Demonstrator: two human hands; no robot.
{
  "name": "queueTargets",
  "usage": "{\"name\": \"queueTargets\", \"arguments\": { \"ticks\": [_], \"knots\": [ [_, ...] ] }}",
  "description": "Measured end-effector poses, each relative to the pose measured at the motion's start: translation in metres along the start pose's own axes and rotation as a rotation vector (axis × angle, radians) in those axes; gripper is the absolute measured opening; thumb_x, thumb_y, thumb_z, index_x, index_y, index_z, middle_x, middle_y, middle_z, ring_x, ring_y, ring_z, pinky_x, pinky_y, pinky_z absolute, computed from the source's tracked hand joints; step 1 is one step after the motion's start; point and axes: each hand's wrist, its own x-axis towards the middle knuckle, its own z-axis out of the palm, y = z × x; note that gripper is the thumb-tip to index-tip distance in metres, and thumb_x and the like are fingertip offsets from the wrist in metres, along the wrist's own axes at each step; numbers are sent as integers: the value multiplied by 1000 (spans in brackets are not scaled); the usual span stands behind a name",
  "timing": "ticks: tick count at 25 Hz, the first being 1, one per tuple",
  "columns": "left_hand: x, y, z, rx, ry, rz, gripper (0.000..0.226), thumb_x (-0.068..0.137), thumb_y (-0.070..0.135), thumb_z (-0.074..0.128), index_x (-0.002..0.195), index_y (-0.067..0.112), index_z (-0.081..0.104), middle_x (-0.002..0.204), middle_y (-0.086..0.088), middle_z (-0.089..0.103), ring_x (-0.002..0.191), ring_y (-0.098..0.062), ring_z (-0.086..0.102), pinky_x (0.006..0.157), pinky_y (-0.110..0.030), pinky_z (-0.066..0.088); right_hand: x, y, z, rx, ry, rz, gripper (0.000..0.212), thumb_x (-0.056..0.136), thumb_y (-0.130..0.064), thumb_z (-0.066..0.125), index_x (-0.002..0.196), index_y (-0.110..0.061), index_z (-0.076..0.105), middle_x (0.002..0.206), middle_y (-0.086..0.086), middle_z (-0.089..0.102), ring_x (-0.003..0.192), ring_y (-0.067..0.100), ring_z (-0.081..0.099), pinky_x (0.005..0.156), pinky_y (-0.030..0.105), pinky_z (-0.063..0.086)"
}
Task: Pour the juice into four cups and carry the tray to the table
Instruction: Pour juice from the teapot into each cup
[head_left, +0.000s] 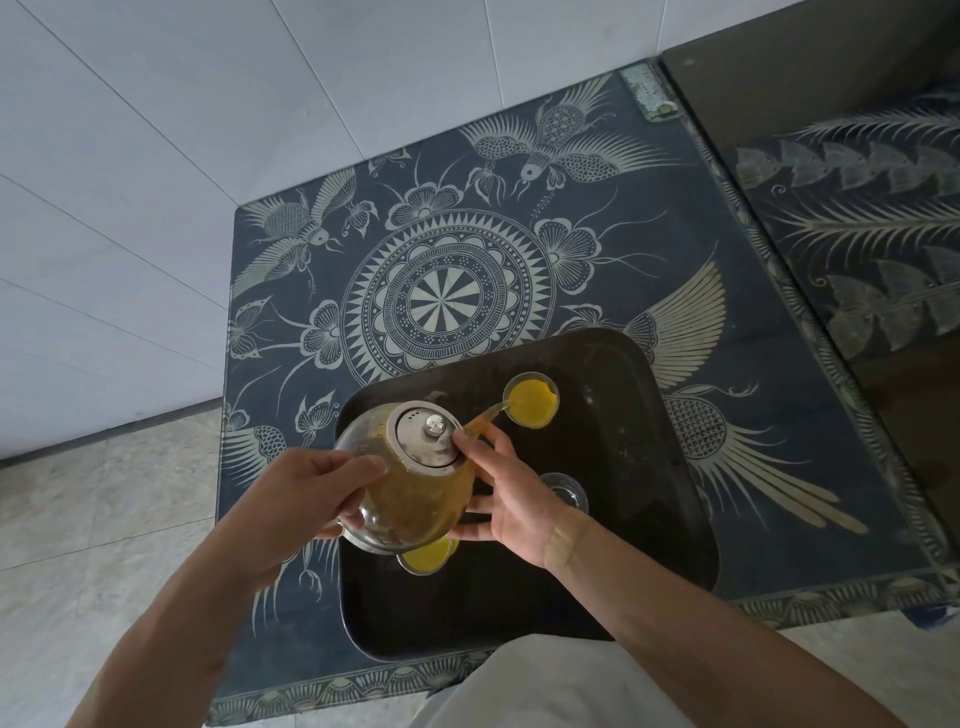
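A glass teapot (410, 499) with a steel lid holds orange juice and is tilted over the black tray (649, 493). Juice runs from its spout into the far glass cup (532, 401), which is nearly full. My left hand (306, 499) grips the pot's left side. My right hand (511, 499) supports the pot's right side, with a finger pressed on the lid (426, 434). A second cup of juice (428, 556) sits under the pot, partly hidden. An empty glass cup (566, 491) stands just right of my right hand. A fourth cup is not visible.
The tray lies on a dark blue patterned cloth (441, 291) covering a low table against a white tiled wall (130, 208). A second patterned surface (857, 234) adjoins on the right. Grey floor tiles (93, 519) lie to the left.
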Motion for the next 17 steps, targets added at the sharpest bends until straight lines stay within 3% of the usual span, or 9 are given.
{"name": "queueTargets", "arguments": {
  "ticks": [5,11,15,17],
  "knots": [
    [4,-2,2,-39,1,22,46,90,28,67,49,8,60,55,-16,55,40,-11,46,67,-34,47,-3,-5,0,-14,27,-20,57,87,-52,70,137,-47,43,133,-1,62,123,36,60,101,62,51],
    [7,-10,6,-155,-10,66,43,88,27,68,53,3,61,61,-21,53,60,-26,47,75,-38,52,-12,-15,0,-73,87,-115,70,90,-48,69,148,-47,31,118,-5,67,112,24,64,99,56,52],
    [1,-10,8,-225,-54,107,48,57,50,78,52,5,61,56,-16,58,52,-19,53,69,-34,52,-15,-22,1,-129,114,-148,77,89,-50,70,152,-45,27,125,-4,66,117,23,61,99,53,51],
    [0,-12,7,-253,-65,136,70,41,62,85,57,-2,61,54,-13,57,53,-20,54,68,-33,52,-16,-23,1,-155,125,-156,78,87,-53,71,151,-46,28,128,-4,67,121,24,61,100,55,50]
  ]
}}
